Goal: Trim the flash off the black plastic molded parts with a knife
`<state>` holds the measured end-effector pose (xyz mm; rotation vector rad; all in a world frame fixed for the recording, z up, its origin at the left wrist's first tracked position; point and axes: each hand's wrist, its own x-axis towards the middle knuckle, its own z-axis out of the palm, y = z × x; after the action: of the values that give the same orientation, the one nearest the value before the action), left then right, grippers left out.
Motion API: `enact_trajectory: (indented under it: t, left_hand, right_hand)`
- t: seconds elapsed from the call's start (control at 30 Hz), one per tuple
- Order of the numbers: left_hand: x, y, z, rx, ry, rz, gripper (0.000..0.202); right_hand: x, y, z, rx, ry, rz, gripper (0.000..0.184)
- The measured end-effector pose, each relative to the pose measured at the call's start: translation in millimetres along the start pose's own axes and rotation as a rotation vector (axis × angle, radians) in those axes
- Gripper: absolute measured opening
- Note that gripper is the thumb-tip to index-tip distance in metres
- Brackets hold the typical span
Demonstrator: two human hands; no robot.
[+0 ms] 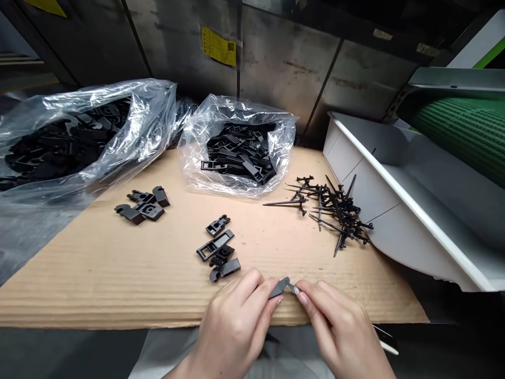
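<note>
Your left hand (232, 326) is closed on a small black plastic clip (279, 288) at the lower middle of the frame, just above the near edge of the cardboard sheet (98, 273). Your right hand (339, 329) pinches a thin pale tip (295, 289) at the clip's end; the join is hard to see, so it may be a separate piece. The clip looks light and stiff: hold its flat body, not the slender tip. More clips (219, 250) lie just above, with spiked black pieces (335, 210) to the right.
</note>
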<state>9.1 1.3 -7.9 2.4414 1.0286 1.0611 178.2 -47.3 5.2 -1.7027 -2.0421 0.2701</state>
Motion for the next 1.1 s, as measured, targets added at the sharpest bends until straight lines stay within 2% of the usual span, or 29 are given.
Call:
enact_trajectory:
  t: [0.23,0.4,0.53,0.63,0.73,0.83,0.97,1.1]
  left_hand:
    - [3,0,-0.7,-0.024,-0.038,-0.008,0.017]
    - [1,0,-1.7,0.007,-0.026,0.041,0.018]
    - [1,-1,-2.1,0.003,-0.059,0.017,0.02]
    - [2,-1,-2.1,0.008,-0.068,0.015,0.021]
    - [2,-1,-3.9,0.002,-0.065,0.006,0.022]
    - [2,-2,-8.7,-0.062,-0.118,-0.022,0.026]
    - [6,-8,-15.8,-0.105,-0.18,-0.1,0.03]
    - [10,-10,-17.2,-0.136,-0.163,-0.157,0.031]
  right_hand:
    - [0,1,-2,-0.011,-0.049,-0.005,0.023]
    - [3,5,-3,-0.068,-0.018,0.027,0.02]
    - [2,5,-3,0.001,0.06,0.05,0.019]
    - [9,-3,1,-0.004,0.091,0.109,0.019]
    - [23,-10,5,-0.058,0.049,0.178,0.021]
    - [31,-11,5,-0.075,0.02,0.211,0.019]
    - [23,-5,-1,0.029,0.096,0.133,0.023]
    - [5,0,-7,0.031,0.193,-0.015,0.021]
